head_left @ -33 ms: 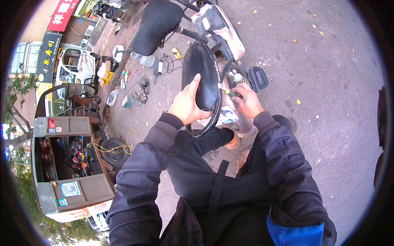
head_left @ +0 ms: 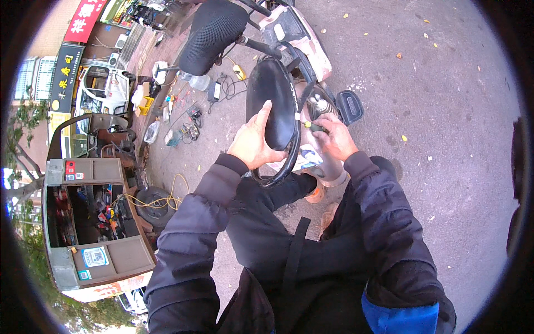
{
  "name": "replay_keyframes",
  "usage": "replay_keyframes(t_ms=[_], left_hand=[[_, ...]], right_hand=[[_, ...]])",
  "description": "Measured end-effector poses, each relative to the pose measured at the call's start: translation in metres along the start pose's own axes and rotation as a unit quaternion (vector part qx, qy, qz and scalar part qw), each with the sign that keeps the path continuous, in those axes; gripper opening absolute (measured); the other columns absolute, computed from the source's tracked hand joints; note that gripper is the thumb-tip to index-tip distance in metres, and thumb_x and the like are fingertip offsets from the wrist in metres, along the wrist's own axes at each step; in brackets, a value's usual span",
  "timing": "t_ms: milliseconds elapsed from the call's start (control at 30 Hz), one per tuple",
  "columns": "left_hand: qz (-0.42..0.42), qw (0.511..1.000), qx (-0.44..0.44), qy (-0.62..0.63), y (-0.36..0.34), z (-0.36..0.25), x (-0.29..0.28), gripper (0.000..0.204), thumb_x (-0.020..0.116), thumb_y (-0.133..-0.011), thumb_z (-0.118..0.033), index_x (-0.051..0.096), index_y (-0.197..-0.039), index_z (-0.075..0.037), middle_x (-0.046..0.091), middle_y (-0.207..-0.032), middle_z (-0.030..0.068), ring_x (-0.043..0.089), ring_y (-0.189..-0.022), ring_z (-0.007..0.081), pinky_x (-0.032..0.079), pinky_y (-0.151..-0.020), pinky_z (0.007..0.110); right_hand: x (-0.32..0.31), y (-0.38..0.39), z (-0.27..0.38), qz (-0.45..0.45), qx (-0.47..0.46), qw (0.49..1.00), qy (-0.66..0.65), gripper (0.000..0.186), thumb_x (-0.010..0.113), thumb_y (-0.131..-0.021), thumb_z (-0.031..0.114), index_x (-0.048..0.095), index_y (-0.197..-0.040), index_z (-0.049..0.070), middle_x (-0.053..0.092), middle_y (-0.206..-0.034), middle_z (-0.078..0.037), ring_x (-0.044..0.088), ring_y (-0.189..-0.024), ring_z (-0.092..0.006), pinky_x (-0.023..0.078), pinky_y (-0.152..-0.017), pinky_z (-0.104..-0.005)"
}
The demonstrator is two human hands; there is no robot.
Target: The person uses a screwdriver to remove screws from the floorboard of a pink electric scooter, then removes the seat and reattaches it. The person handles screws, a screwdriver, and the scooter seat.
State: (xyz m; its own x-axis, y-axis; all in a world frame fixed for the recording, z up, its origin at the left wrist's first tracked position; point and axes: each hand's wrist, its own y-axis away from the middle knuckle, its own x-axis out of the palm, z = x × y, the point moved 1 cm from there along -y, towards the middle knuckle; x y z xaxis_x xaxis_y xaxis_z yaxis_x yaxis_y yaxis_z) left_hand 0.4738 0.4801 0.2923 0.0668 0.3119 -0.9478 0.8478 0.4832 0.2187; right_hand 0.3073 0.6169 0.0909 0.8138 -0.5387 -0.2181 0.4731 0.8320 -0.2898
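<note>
A glossy black oval scooter seat (head_left: 271,94) with a raised rim is tipped up in front of me, at the rear of a pale pink electric scooter (head_left: 322,53). My left hand (head_left: 253,142) grips its near left part, one finger stretched along the black surface and another digit across the lower end. Some of that hand's fingers are hidden. Just right of the rim, my right hand (head_left: 335,136) is closed round the dark green and yellow handle of a screwdriver (head_left: 316,127). Its tip points left to a light spot on the rim; the exact contact is too small to make out.
Beyond lies the scooter's black mesh-covered front saddle (head_left: 214,36). A black pedal-like footrest (head_left: 350,107) sticks out right. Cables and a charger (head_left: 214,92) lie on the pavement. At left stand an open tool cart (head_left: 100,214), a tyre (head_left: 157,206) and a white vehicle (head_left: 103,89).
</note>
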Motion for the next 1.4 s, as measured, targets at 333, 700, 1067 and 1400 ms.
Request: replay_keyframes(t_ms=[333, 700, 1067, 1400], left_hand=[[0.010, 0.999, -0.023, 0.030, 0.0000, -0.0016, -0.0009, 0.128, 0.092, -0.065, -0.032, 0.022, -0.167, 0.000, 0.054, -0.148, 0.0351, 0.057, -0.135, 0.0489, 0.046, -0.117, 0.047], [0.013, 0.999, -0.012, 0.030, -0.0002, 0.0021, -0.0008, 0.127, 0.092, -0.066, -0.033, 0.023, -0.167, -0.001, 0.054, -0.148, 0.0353, 0.057, -0.135, 0.0488, 0.046, -0.117, 0.048], [0.008, 1.000, 0.000, 0.018, 0.0034, 0.0043, -0.0040, 0.122, 0.091, -0.069, -0.032, 0.026, -0.166, 0.001, 0.053, -0.149, 0.0337, 0.056, -0.137, 0.0470, 0.044, -0.119, 0.047], [-0.017, 0.999, 0.002, 0.035, 0.0074, 0.0014, 0.0014, 0.120, 0.090, -0.069, -0.030, 0.027, -0.166, 0.003, 0.052, -0.151, 0.0337, 0.054, -0.140, 0.0456, 0.042, -0.122, 0.046]], right_hand=[[0.0000, 0.0007, 0.0008, 0.008, -0.002, 1.000, 0.023, 0.035, 0.076, -0.087, 0.007, 0.068, -0.120, -0.001, 0.064, -0.120, -0.021, 0.064, -0.115, -0.0420, 0.052, -0.101, -0.0453], [0.0000, 0.0005, 0.0037, -0.001, -0.015, 0.999, 0.035, 0.034, 0.076, -0.088, 0.006, 0.067, -0.120, -0.001, 0.062, -0.121, -0.020, 0.064, -0.115, -0.0417, 0.052, -0.100, -0.0451], [-0.0006, 0.0012, 0.0023, 0.006, -0.009, 0.999, 0.042, 0.038, 0.077, -0.090, 0.009, 0.067, -0.125, 0.000, 0.063, -0.122, -0.021, 0.063, -0.118, -0.0426, 0.051, -0.102, -0.0466], [0.0005, 0.0020, 0.0039, 0.001, 0.014, 0.999, 0.029, 0.035, 0.077, -0.089, 0.007, 0.069, -0.122, -0.001, 0.063, -0.120, -0.019, 0.065, -0.115, -0.0410, 0.052, -0.101, -0.0453]])
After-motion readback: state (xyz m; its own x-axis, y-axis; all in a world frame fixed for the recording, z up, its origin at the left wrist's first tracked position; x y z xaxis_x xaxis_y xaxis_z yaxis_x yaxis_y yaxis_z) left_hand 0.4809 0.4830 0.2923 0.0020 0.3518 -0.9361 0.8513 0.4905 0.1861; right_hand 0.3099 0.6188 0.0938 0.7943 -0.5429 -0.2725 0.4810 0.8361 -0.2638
